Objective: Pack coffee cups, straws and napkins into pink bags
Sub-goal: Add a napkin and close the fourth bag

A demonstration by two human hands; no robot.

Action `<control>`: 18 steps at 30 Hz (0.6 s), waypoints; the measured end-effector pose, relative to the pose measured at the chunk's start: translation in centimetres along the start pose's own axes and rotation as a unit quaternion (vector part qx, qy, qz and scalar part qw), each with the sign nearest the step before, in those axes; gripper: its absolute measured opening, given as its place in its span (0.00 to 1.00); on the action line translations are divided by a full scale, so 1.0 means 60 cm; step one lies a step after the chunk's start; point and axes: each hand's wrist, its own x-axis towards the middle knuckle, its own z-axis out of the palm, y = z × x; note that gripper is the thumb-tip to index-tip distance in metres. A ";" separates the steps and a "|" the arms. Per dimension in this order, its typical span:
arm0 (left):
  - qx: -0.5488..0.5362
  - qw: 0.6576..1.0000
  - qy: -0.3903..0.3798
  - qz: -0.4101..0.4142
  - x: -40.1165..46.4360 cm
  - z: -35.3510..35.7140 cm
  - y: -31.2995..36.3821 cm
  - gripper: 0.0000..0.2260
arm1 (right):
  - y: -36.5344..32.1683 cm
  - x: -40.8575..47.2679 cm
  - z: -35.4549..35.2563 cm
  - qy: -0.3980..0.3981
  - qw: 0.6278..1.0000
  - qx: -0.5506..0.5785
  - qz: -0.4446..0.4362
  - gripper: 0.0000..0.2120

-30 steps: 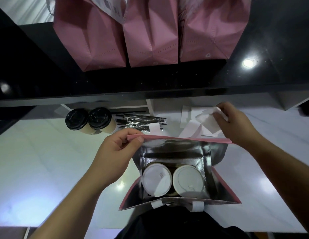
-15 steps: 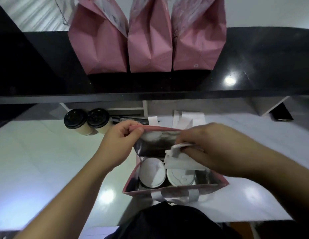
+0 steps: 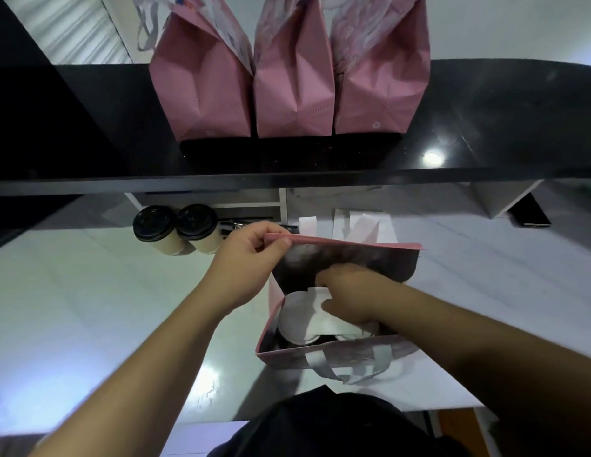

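Open pink bag (image 3: pixel 327 356) standing on the white table (image 3: pixel 73 324), with two white-lidded cups (image 3: pixel 299 319) already inside. Far rim of that bag pinched by the left hand (image 3: pixel 251 258), fingers clamped on the pink edge to keep the mouth wide. Right hand (image 3: pixel 348 296) down inside the bag, fingers closed on a white napkin (image 3: pixel 323 316) laid over the cup lids. No straw visible inside the bag, though much is hidden by the hand. Beyond the bag: two black-lidded cups (image 3: pixel 175 229) to the left, a few straws (image 3: pixel 236 224) beside them, more napkins (image 3: pixel 360 225) just behind the rim. Further beyond the bag, on the black shelf (image 3: pixel 485 120), three pink bags (image 3: pixel 290 77) upright, seemingly finished. Judged well along: cups packed, napkin going in; likely left are releasing it, perhaps straws, then the last two cups.
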 end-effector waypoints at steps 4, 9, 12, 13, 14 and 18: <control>0.000 1.000 -0.004 0.003 -0.005 -0.004 -0.004 0.06 | 0.006 -0.031 -0.025 0.030 0.999 0.024 0.016 0.20; -0.049 0.999 0.001 -0.008 -0.010 -0.004 -0.004 0.09 | 0.013 -0.147 -0.074 0.089 0.988 0.118 -0.045 0.18; -0.097 0.995 0.011 -0.033 -0.013 0.000 0.001 0.11 | 0.047 -0.204 -0.089 0.121 0.960 0.248 -0.053 0.08; -0.105 0.994 0.011 -0.035 -0.015 0.001 0.003 0.12 | 0.067 -0.213 -0.085 0.155 0.948 0.276 -0.044 0.06; -0.114 0.993 0.012 -0.035 -0.018 0.003 0.007 0.12 | 0.087 -0.220 -0.077 0.192 0.937 0.288 -0.036 0.05; -0.110 0.993 0.038 -0.026 -0.033 0.002 0.005 0.14 | 0.143 -0.237 -0.021 0.253 0.910 0.330 -0.001 0.03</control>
